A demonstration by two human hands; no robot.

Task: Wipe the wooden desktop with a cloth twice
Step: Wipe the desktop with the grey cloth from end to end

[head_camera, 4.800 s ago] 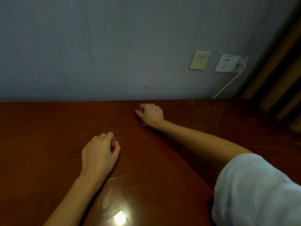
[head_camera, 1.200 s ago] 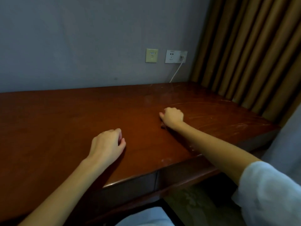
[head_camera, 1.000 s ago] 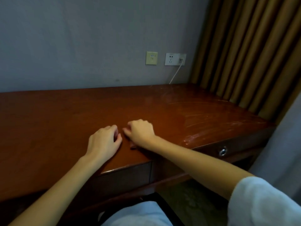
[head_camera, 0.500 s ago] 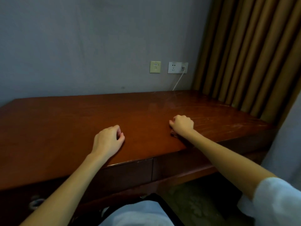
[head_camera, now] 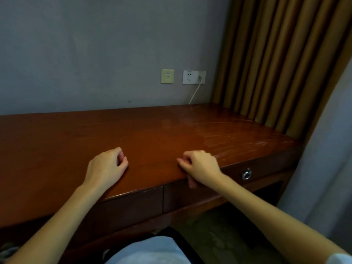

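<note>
The reddish-brown wooden desktop (head_camera: 156, 130) fills the middle of the view, with faint streaks on its right part. My right hand (head_camera: 202, 166) lies at the front edge, fingers curled over a small reddish cloth (head_camera: 191, 183). Only a corner of the cloth shows, hanging over the edge below the hand. My left hand (head_camera: 107, 166) rests on the desktop about a hand's width to the left, its fingers curled in with nothing visible in them.
Drawer fronts run under the front edge, one with a metal ring pull (head_camera: 247, 174). Two wall sockets (head_camera: 194, 77) with a white cable sit above the back edge. Brown curtains (head_camera: 282, 60) hang along the desk's right side.
My right hand with the cloth has slid from farther in on the desktop back toward me to the front edge. My left hand has stayed in place.
</note>
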